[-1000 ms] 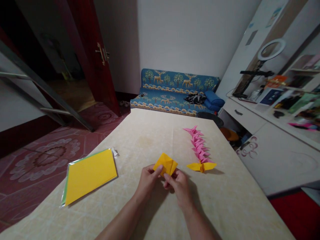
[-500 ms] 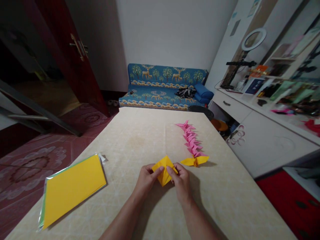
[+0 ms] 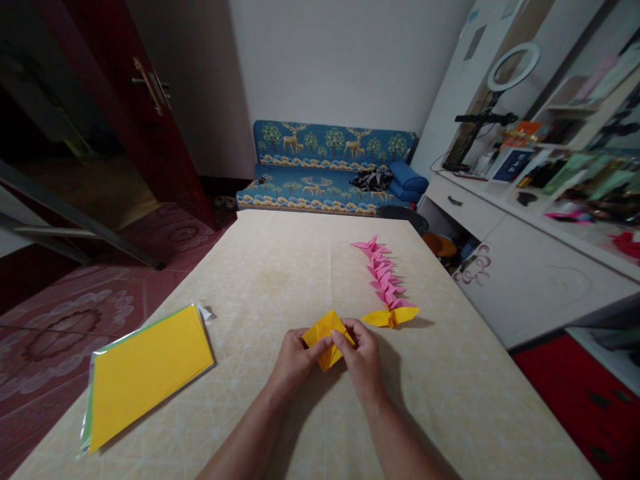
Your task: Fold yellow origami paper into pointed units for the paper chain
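Both hands pinch a small folded yellow paper piece (image 3: 327, 332) just above the cream table (image 3: 280, 273). My left hand (image 3: 295, 360) grips its left side with thumb on top. My right hand (image 3: 361, 357) holds its right side, fingers closed on the fold. Just right of my right hand lies a finished yellow folded piece (image 3: 389, 318) at the near end of a chain of several pink folded pieces (image 3: 383, 273) running away up the table.
A clear packet of square paper, yellow sheet on top (image 3: 145, 370), lies at the table's left edge. Beyond the table stands a blue patterned sofa (image 3: 330, 170). A white cabinet (image 3: 530, 267) with a ring light (image 3: 513, 67) runs along the right. A dark red door (image 3: 135, 107) is at left.
The yellow piece has been turned and folded smaller between my fingers. My view has shifted, so the table and the packet sit further left and lower.
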Available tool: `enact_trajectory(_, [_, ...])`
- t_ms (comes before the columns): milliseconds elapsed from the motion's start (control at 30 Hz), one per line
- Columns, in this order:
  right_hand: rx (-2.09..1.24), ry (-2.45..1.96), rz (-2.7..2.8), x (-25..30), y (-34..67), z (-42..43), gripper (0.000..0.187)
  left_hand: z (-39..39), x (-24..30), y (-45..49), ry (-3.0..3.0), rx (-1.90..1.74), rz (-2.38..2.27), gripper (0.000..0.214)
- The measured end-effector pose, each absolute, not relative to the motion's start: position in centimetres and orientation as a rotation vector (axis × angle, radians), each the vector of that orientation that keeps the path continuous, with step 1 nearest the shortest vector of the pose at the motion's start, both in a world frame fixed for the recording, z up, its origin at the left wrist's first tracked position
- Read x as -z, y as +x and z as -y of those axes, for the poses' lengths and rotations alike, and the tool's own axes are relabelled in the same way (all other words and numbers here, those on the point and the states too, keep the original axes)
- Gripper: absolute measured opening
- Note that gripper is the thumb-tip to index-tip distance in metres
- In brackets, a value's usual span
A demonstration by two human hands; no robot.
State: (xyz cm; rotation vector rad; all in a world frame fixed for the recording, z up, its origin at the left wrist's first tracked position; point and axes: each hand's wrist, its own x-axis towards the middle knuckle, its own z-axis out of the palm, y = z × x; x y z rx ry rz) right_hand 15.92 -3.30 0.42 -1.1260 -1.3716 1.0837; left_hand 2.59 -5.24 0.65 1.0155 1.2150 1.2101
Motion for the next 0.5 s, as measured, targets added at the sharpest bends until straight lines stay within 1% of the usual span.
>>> enact_trajectory(100, [-0.864, -1.094, 1.503, -0.82, 16.29, 3.07, 0.04, 5.26, -0.49, 2.54, 1.045, -1.18, -1.205, 0.039])
enact_trajectory(133, [-0.803, -1.072, 1.555, -0.91, 16.44, 2.99, 0.043, 5.26, -0.44, 2.53, 1.058, -1.168, -1.208, 0.04])
enact_trajectory(267, [-0.68, -0.961, 1.677, -1.06, 16.84, 2.68, 0.042, 5.24, -0.41, 2.52, 1.11, -1.144, -1.223, 0.04])
enact_trajectory(500, [-0.635, -0.906, 1.659, -1.54, 16.63, 2.84, 0.032, 5.23, -0.34, 2.53, 1.092, -1.155, -1.198, 0.037])
